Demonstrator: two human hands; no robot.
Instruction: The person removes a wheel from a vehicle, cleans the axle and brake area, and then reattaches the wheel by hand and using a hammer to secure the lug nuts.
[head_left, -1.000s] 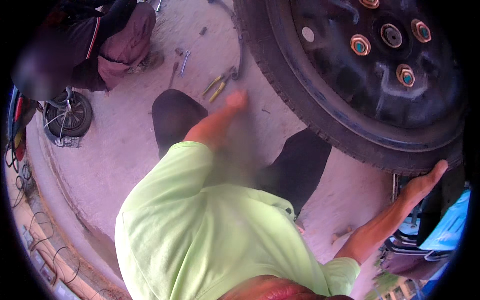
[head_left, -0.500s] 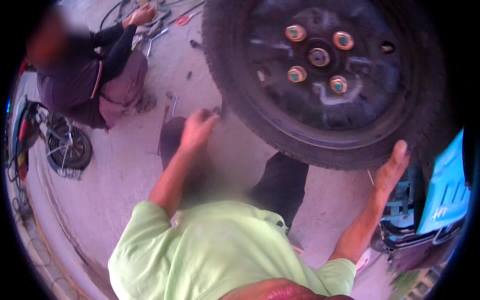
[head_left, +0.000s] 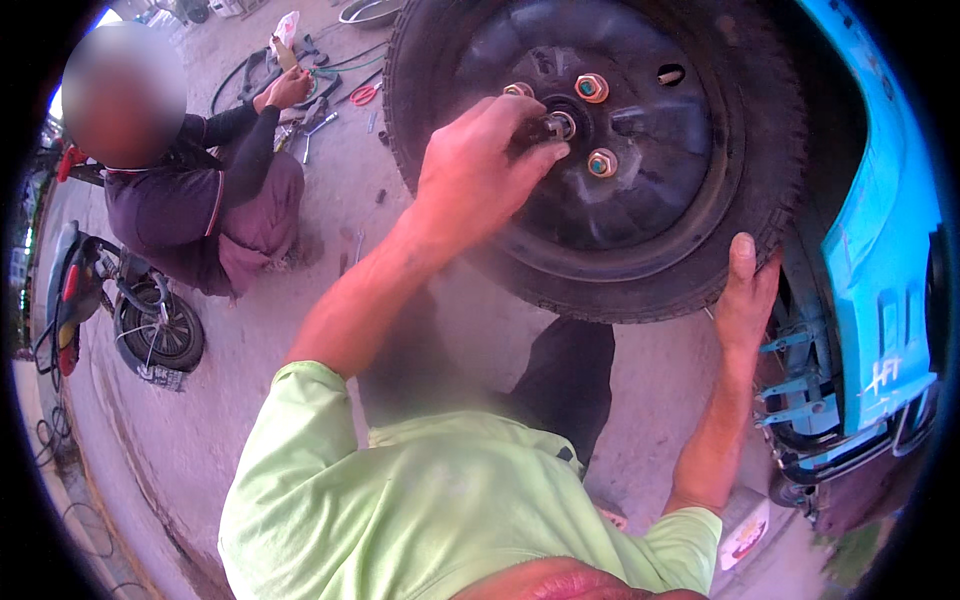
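Observation:
A black wheel [head_left: 620, 215] fills the upper middle, its dark steel rim carrying several gold-coloured wheel nuts, one of them the nut [head_left: 592, 88]. My left hand [head_left: 480, 175] reaches across the rim to the hub centre [head_left: 565, 125]. Its thumb and fingers are closed there in a pinch around a small dark piece, mostly hidden by the fingers, whose kind I cannot make out. Low on the right, my right hand [head_left: 745, 300] grips the tyre's outer edge, thumb up along the tread and fingers partly behind it.
Blue vehicle bodywork [head_left: 880, 300] curves close along the wheel's right side. At the left another person [head_left: 165, 215] crouches, hands together, beside red-handled pliers [head_left: 363, 95], a wrench [head_left: 320, 125] and hoses. A small spoked wheel [head_left: 165, 330] stands at far left.
My left hand has moved up and right from below the tyre to the hub centre. The view has shifted, bringing more blue bodywork in. My right hand stays at the tyre.

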